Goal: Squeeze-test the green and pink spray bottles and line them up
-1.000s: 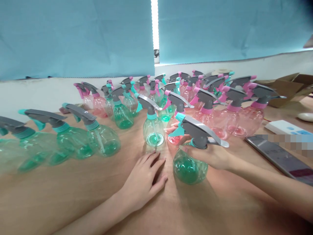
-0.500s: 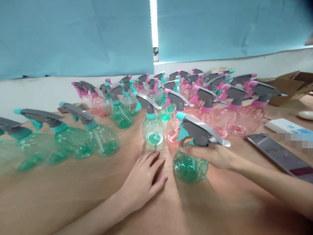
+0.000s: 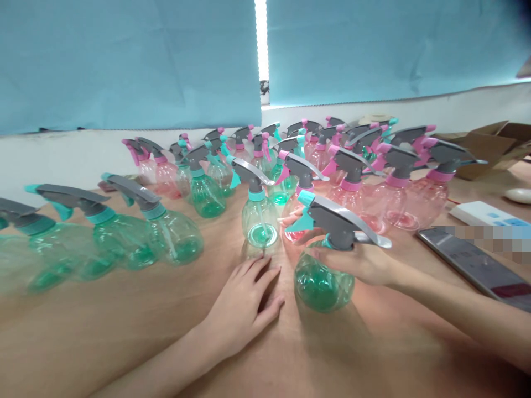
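Note:
My right hand [image 3: 369, 264] is wrapped round the neck of a green spray bottle [image 3: 321, 284] with a grey head and a turquoise trigger. Its thumb side lies along the near side of the neck. Fingertips stretch out past the trigger on the far side, and the head partly hides them. Whether the bottle's base touches the table is unclear. My left hand [image 3: 244, 301] lies flat on the wooden table [image 3: 174, 337], fingers spread and holding nothing. Just beyond its fingertips stands another green spray bottle [image 3: 260, 221], upright, with a clear tube inside.
Several green spray bottles [image 3: 174, 237] stand in a row at left. Behind are many pink ones, a front one [image 3: 394, 204] among them, mixed with green. A phone [image 3: 477, 265], a white box [image 3: 485, 213] and an open cardboard box [image 3: 489, 143] lie at right.
The right hand's fingers have straightened away from the trigger, which has swung forward from its squeezed position. The held bottle has barely shifted; my left hand has stayed put.

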{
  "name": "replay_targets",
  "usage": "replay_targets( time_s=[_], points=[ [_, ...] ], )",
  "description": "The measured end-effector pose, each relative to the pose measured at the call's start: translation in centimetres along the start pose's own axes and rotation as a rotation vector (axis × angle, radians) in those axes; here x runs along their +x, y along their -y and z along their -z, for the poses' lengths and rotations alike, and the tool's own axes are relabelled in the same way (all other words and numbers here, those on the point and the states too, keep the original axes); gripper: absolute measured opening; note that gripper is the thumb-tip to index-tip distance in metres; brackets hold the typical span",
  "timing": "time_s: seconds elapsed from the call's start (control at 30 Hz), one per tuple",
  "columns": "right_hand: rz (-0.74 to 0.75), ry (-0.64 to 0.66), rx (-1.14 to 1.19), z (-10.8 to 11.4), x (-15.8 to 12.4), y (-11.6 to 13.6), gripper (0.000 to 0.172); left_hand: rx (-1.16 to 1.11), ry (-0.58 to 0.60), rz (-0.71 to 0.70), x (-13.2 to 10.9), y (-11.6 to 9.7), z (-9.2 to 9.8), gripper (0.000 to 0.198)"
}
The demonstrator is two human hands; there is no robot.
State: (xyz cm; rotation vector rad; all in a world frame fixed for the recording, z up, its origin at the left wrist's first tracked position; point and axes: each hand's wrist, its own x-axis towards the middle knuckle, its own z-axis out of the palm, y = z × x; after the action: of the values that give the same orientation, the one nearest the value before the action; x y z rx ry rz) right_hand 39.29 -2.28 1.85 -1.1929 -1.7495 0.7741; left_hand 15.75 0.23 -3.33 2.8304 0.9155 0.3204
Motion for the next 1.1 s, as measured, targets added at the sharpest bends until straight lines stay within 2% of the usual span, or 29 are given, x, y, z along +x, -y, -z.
replay_targets(
  time_s=[0.1,0.27,0.4,0.67,1.1],
  points=[
    [0.011,-0.011,-0.007,-0.2,0.0,0.1,0.009,-0.008,-0.013,0.001,0.0,0.0,0.0,0.042],
    [0.102,-0.073,-0.012,-0.6,0.6,1.4,0.025,-0.005,-0.008,0.002,0.0,0.0,0.0,0.042],
    [0.096,-0.091,-0.031,-0.6,0.7,1.7,0.022,-0.01,-0.022,0.001,0.0,0.1,0.0,0.042],
    [0.048,-0.056,-0.023,-0.2,0.3,0.2,0.02,-0.018,-0.017,0.004,0.0,-0.1,0.1,0.042],
    [0.085,-0.12,-0.048,-0.8,1.1,2.9,0.007,-0.029,-0.033,0.003,0.0,0.0,0.0,0.041]
  ],
)
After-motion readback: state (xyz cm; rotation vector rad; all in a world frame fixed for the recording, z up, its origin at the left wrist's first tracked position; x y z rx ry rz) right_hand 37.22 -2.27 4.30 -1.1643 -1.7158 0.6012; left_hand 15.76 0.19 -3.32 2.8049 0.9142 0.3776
